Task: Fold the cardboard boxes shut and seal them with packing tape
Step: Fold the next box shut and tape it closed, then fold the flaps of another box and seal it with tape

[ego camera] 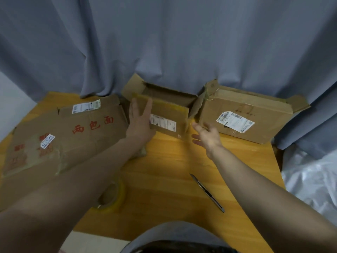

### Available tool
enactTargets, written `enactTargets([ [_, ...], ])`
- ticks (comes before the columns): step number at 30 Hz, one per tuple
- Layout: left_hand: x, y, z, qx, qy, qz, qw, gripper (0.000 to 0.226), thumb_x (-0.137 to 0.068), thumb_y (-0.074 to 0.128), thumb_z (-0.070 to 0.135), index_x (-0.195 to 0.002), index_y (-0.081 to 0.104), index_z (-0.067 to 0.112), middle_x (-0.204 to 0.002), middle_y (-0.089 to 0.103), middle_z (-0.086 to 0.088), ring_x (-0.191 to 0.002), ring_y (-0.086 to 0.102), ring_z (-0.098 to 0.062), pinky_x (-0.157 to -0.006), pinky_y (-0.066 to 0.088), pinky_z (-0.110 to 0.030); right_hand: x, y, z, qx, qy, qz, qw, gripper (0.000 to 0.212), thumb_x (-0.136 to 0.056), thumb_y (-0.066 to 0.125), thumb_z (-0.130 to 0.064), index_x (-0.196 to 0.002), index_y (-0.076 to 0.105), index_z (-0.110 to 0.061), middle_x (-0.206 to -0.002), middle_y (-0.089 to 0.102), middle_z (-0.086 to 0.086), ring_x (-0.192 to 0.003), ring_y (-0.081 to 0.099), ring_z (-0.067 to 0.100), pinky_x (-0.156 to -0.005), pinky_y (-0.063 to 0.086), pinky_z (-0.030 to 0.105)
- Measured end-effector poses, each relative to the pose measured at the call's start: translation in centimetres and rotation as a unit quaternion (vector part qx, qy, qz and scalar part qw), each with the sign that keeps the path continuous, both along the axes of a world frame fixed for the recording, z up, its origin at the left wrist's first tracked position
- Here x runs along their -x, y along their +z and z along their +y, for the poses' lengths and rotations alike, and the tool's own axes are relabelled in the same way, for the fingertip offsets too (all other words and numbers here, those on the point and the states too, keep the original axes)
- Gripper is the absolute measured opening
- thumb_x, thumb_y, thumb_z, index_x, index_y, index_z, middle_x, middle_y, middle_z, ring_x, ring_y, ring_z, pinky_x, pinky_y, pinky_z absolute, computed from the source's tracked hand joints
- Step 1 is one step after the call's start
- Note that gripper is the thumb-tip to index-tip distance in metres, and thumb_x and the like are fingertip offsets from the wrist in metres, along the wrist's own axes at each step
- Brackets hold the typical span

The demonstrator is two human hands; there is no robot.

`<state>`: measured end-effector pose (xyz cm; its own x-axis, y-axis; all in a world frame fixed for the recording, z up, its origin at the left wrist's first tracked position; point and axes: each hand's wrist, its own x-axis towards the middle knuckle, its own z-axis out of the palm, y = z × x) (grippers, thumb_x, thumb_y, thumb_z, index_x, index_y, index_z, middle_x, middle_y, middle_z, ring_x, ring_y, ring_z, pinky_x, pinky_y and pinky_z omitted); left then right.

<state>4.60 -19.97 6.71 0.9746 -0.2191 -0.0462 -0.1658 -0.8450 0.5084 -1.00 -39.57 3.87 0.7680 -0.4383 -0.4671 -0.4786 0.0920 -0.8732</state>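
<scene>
While my left hand (140, 122) lies with straight fingers on the middle box (170, 109), my right hand (207, 137), fingers apart, is near its right corner.

left hand (141, 121) flat on the middle box's (167, 114) flap, right hand (206, 136) open beside it.

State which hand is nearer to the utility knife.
Right. The right hand is open just beyond the utility knife; the left hand rests on the middle box, farther left.
</scene>
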Motion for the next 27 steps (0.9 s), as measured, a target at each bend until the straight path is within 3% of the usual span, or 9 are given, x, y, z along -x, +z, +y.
enactTargets([
  [7,-6.8,0.2,-1.5,-0.174,-0.108,-0.032,0.978,0.096,-0.087,0.067,0.021,-0.151,-0.003,0.032,-0.159,-0.011,-0.008,-0.145,-0.017,-0.027,-0.114,0.022,-0.047,-3.4,0.7,1.0,-0.121,-0.025,0.026,0.992,0.077,-0.088,0.065,-0.035,-0.149,0.021,-0.017,-0.134,0.049,0.014,-0.095,0.066,0.024,-0.084,0.057,0.038],
  [10,-8.9,-0.5,-2.0,-0.226,-0.118,-0.052,0.966,0.099,-0.085,0.069,0.02,-0.151,-0.005,0.032,-0.159,-0.012,-0.008,-0.145,-0.015,-0.028,-0.113,0.028,-0.048,-4.7,1.2,0.9,-0.205,-0.04,0.034,0.977,0.063,-0.093,0.059,-0.03,-0.145,0.027,-0.014,-0.134,0.048,0.018,-0.102,0.062,0.031,-0.092,0.052,0.044],
  [12,-9.5,-0.9,-2.2,-0.255,-0.114,-0.072,0.958,0.091,-0.087,0.066,0.019,-0.152,0.002,0.029,-0.159,-0.001,-0.012,-0.146,-0.002,-0.031,-0.109,0.033,-0.046,-5.4,1.4,0.8,-0.272,-0.042,0.039,0.961,0.052,-0.097,0.05,-0.026,-0.143,0.03,-0.012,-0.139,0.044,0.021,-0.116,0.054,0.034,-0.103,0.04,0.053],
  [14,-9.9,-1.2,-2.6,-0.269,-0.086,-0.1,0.954,0.07,-0.091,0.059,0.018,-0.149,0.02,0.017,-0.148,0.024,-0.021,-0.136,0.026,-0.036,-0.096,0.043,-0.043,-6.2,1.5,0.4,-0.327,-0.06,0.038,0.942,0.049,-0.097,0.044,-0.021,-0.143,0.032,-0.01,-0.142,0.04,0.022,-0.127,0.046,0.034,-0.107,0.023,0.063],
  [16,-10.1,-1.5,-3.1,-0.228,-0.049,-0.052,0.971,0.057,-0.093,0.058,0.02,-0.141,0.03,0.005,-0.136,0.039,-0.022,-0.122,0.044,-0.037,-0.09,0.045,-0.043,-7.2,1.6,-0.2,-0.352,-0.081,0.03,0.932,0.044,-0.095,0.04,-0.017,-0.139,0.039,-0.009,-0.145,0.039,0.02,-0.132,0.041,0.032,-0.109,0.016,0.065],
  [18,-10.3,-2.2,-3.5,-0.181,-0.047,0.001,0.982,0.065,-0.093,0.059,0.022,-0.143,0.023,0.003,-0.135,0.043,-0.023,-0.121,0.048,-0.037,-0.094,0.043,-0.044,-8.1,1.7,-0.8,-0.348,-0.091,0.022,0.933,0.043,-0.094,0.037,-0.014,-0.136,0.042,-0.008,-0.149,0.036,0.016,-0.137,0.034,0.029,-0.111,0.011,0.064],
  [21,-10.2,-3.2,-3.2,-0.147,-0.076,-0.001,0.986,0.081,-0.091,0.061,0.022,-0.15,0.008,0.005,-0.139,0.041,-0.021,-0.124,0.046,-0.034,-0.099,0.041,-0.043,-8.5,1.7,-1.1,-0.313,-0.087,0.01,0.946,0.04,-0.094,0.036,-0.01,-0.132,0.046,-0.009,-0.15,0.036,0.008,-0.139,0.03,0.026,-0.111,0.012,0.063],
  [24,-8.9,-4.0,-1.6,-0.137,-0.07,-0.012,0.988,0.076,-0.093,0.055,0.028,-0.151,0.009,0.008,-0.143,0.038,-0.02,-0.127,0.041,-0.034,-0.1,0.039,-0.043,-7.9,0.2,-0.2,-0.209,-0.033,0.059,0.976,0.021,-0.094,0.04,-0.013,-0.109,0.055,-0.016,-0.138,0.05,0.007,-0.123,0.046,0.023,-0.105,0.024,0.057],
  [27,-6.9,-5.1,1.3,-0.145,-0.006,0.048,0.988,0.078,-0.091,0.056,0.031,-0.151,0.01,0.014,-0.146,0.031,-0.017,-0.129,0.038,-0.034,-0.1,0.039,-0.045,-6.8,-1.6,2.3,-0.122,0.046,0.116,0.985,0.014,-0.093,0.045,-0.013,-0.095,0.058,-0.016,-0.119,0.063,0.006,-0.102,0.055,0.019,-0.103,0.029,0.051],
])
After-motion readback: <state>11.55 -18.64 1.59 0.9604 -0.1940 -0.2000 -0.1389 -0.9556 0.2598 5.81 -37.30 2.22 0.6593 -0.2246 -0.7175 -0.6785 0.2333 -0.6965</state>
